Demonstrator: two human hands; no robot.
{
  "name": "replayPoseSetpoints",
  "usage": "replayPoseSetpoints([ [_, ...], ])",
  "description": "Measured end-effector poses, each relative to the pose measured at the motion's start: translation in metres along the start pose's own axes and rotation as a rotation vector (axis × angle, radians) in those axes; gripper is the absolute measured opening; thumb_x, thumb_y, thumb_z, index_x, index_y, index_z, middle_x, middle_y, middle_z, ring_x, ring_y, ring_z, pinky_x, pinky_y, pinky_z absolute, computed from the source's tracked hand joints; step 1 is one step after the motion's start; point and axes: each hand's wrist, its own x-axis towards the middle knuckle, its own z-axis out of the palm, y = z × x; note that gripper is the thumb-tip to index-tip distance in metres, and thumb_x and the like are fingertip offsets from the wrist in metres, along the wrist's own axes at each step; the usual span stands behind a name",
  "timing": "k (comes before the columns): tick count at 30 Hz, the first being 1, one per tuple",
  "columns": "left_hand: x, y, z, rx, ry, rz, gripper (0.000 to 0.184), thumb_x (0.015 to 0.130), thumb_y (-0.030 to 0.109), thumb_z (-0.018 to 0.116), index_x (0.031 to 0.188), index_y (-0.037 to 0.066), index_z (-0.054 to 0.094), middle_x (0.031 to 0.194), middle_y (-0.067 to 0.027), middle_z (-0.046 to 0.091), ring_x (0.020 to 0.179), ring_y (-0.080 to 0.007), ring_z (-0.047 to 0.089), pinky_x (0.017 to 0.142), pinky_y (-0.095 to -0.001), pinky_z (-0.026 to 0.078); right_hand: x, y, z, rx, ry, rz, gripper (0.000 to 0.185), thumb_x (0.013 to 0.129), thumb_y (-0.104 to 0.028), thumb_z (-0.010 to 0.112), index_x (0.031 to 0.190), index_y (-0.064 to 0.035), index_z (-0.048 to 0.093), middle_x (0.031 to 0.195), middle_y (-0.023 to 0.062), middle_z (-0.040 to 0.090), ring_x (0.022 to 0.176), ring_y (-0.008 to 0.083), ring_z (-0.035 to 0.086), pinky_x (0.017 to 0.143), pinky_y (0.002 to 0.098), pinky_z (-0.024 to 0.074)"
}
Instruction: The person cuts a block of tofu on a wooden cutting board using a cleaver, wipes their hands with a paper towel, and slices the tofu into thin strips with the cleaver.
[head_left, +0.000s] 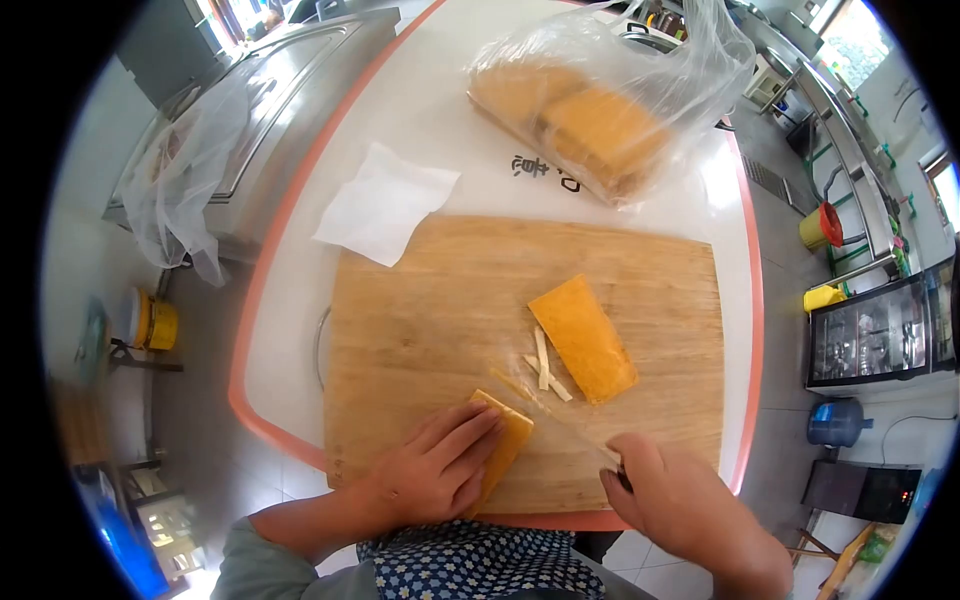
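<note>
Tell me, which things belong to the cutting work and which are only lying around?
In the job:
- knife in right hand
- pressed block under left hand
- second block
- cut strips
- wooden board
- probably bagged blocks

Seemingly lying about:
- white sheet
- draped bag
- water bottle

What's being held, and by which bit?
The right hand holds the knife by its handle. The left hand lies on top of an orange block; I can't tell if it grips.
</note>
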Motion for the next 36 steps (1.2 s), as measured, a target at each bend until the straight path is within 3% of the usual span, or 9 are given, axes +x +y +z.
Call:
replayPoseSetpoints([
  [4, -0.005, -0.004, 0.006, 0.026, 0.014, 0.034, 0.041, 0.079, 0.01, 0.071, 0.117, -0.007, 0.071, 0.13, -0.0222, 0.063, 0.122, -0.0402, 0.062, 0.101, -0.0484, 0.053, -0.022, 0.0, 0.012, -0.043, 0.051, -0.125, 0.024, 0.098, -0.021, 0.065, 0.108, -0.0027, 0.052, 0.082, 0.0209, 0.067, 0.073, 0.0446, 0.066, 0.062, 0.0531, 0.052],
  [10, -0.007, -0.006, 0.007, 0.045, -0.003, 0.076, 0.037, 0.076, 0.012, 0.074, 0.108, -0.006, 0.073, 0.127, -0.0233, 0.063, 0.117, -0.0411, 0.063, 0.099, -0.0503, 0.053, -0.027, 0.0, 0.015, -0.045, 0.034, -0.128, 0.016, 0.1, -0.015, 0.06, 0.102, -0.002, 0.05, 0.085, 0.0229, 0.062, 0.073, 0.0459, 0.062, 0.062, 0.0538, 0.0479],
  [26, -0.005, -0.008, 0.006, -0.012, -0.01, 0.053, 0.042, 0.075, 0.011, 0.074, 0.112, -0.008, 0.071, 0.128, -0.0245, 0.062, 0.12, -0.0422, 0.061, 0.101, -0.05, 0.053, -0.008, -0.007, 0.005, -0.054, -0.085, -0.033, 0.016, 0.1, -0.017, 0.058, 0.103, -0.0026, 0.052, 0.085, 0.0237, 0.063, 0.076, 0.0449, 0.064, 0.063, 0.0528, 0.05],
  [28, -0.004, -0.006, 0.005, -0.021, -0.003, 0.042, 0.043, 0.076, 0.01, 0.073, 0.114, -0.009, 0.07, 0.129, -0.0245, 0.062, 0.122, -0.043, 0.06, 0.102, -0.0484, 0.053, 0.003, -0.006, 0.004, -0.097, -0.144, -0.04, 0.025, 0.097, -0.021, 0.065, 0.107, -0.0024, 0.051, 0.081, 0.0206, 0.066, 0.071, 0.0451, 0.066, 0.059, 0.0527, 0.0515],
  [31, -0.003, -0.004, 0.006, -0.047, -0.011, 0.014, 0.045, 0.077, 0.009, 0.072, 0.118, -0.009, 0.069, 0.132, -0.0236, 0.061, 0.124, -0.042, 0.06, 0.102, -0.0466, 0.053, 0.024, -0.004, 0.01, -0.01, -0.14, -0.112, 0.022, 0.1, -0.022, 0.06, 0.103, -0.004, 0.047, 0.084, 0.023, 0.066, 0.074, 0.0463, 0.066, 0.062, 0.056, 0.0511],
  [36, 0.002, -0.003, 0.004, -0.01, 0.015, 0.034, 0.046, 0.08, 0.008, 0.07, 0.122, -0.009, 0.067, 0.133, -0.0219, 0.061, 0.126, -0.0389, 0.06, 0.102, -0.0454, 0.054, 0.024, -0.004, 0.001, -0.046, -0.02, -0.052, 0.024, 0.098, -0.022, 0.065, 0.108, -0.003, 0.053, 0.08, 0.0226, 0.066, 0.074, 0.046, 0.066, 0.061, 0.0544, 0.0513],
])
